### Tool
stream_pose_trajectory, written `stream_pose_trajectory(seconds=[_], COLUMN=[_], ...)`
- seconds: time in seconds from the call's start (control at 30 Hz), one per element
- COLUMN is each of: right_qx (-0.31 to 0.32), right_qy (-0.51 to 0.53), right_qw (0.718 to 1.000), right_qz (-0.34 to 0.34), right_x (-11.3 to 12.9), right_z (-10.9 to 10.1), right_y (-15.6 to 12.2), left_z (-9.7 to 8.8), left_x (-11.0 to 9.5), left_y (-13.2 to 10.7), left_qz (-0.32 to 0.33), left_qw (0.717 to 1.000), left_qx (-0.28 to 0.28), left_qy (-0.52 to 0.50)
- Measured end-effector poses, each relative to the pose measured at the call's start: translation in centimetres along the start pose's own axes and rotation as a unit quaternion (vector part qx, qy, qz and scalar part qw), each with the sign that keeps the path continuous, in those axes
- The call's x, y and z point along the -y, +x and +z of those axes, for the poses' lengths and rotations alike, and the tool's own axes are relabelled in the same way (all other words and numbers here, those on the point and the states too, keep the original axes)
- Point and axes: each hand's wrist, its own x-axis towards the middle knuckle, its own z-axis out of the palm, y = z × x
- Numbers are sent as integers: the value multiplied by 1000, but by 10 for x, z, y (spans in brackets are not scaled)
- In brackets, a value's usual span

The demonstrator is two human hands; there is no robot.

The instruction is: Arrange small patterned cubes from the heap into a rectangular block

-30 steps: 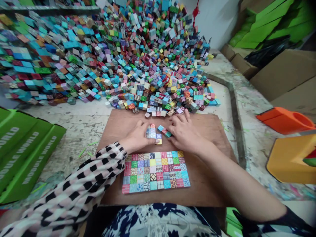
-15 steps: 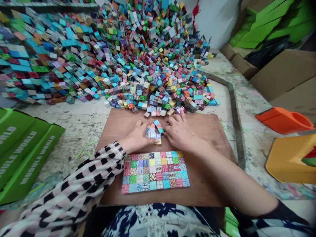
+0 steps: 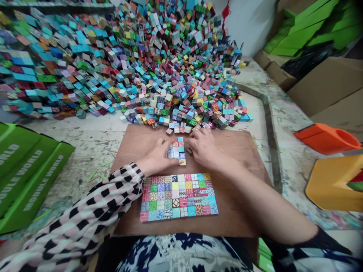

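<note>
A brown board [image 3: 235, 158] lies in front of me. On it sits a flat rectangle of patterned cubes [image 3: 178, 196], packed in rows. Above it is a small cluster of cubes [image 3: 178, 152], a couple of columns wide. My left hand [image 3: 157, 156] presses against the cluster's left side, thumb along its near edge. My right hand [image 3: 205, 149] has curled fingers pushing against the cluster's right side. A dark cube lies at its fingertips. A huge heap of coloured cubes [image 3: 141, 64] rises beyond the board.
Green flat boxes [image 3: 25, 173] lie at the left. An orange scoop [image 3: 326, 138] and a yellow container [image 3: 334, 185] stand at the right. Cardboard boxes [image 3: 323, 83] and green sheets [image 3: 309, 26] fill the far right. The worn table [image 3: 93, 141] shows beside the board.
My right hand slid left with a few cubes and pushed them against the cluster, which now has an added column. The left hand stayed still.
</note>
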Motion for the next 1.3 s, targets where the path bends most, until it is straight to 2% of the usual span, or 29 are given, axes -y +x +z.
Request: stream_pose_trajectory(seconds=[0.13,0.4,0.63,0.8,0.93,1.03,1.3], right_qx=[11,3,21,22,25,35,33], right_qy=[-21,-23,-21,-10,-4,-9,-24], right_qw=[1000,999,999,999,1000,999,997], right_qz=[4,22,18,25,6,-13,-65], right_x=[4,7,5,-2,-4,-2,-3], right_z=[-1,16,12,12,8,3,1], right_y=[10,18,17,16,18,20,29], left_z=[0,5,2,-8,-10,-7,-3], left_x=[1,-4,-6,-12,-20,-21,-16], left_y=[-1,-3,-7,-18,-21,-19,-15], left_qz=[13,25,26,106,162,175,196], left_qw=[1000,999,998,980,953,946,940], left_qx=[-1,-22,-23,-47,-24,-3,-14], left_qy=[8,34,58,164,255,272,281])
